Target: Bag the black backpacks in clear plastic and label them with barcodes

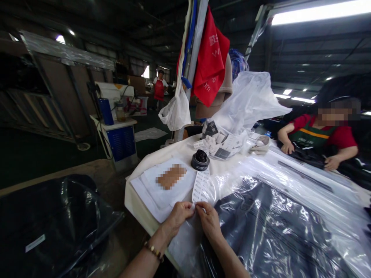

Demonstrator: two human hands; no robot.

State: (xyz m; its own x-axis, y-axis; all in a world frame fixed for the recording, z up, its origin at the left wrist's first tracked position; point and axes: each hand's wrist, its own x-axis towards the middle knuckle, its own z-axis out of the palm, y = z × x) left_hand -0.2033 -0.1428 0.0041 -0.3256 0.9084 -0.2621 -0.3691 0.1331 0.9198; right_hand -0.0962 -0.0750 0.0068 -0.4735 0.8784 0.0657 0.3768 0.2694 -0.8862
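Note:
A white strip of printed stickers (202, 187) runs over the table toward me, its near end between my two hands. My left hand (180, 215), with a beaded bracelet at the wrist, pinches that end with thumb and forefinger. Close beside it, my right hand (209, 221) also pinches at the strip's end; the exact grip of the fingertips is too small to make out. Under and to the right of my right forearm lies a dark item in a clear plastic bag (269, 227). A black tape roll (199, 161) sits at the strip's far end.
White paper sheets (147, 179) lie left of the strip. Behind the roll stands a clear bag of printed tags (223, 144). Another bagged dark item (52, 220) is at left. At right, a co-worker (313, 131) handles dark material. A metal post (197, 46) rises behind the table.

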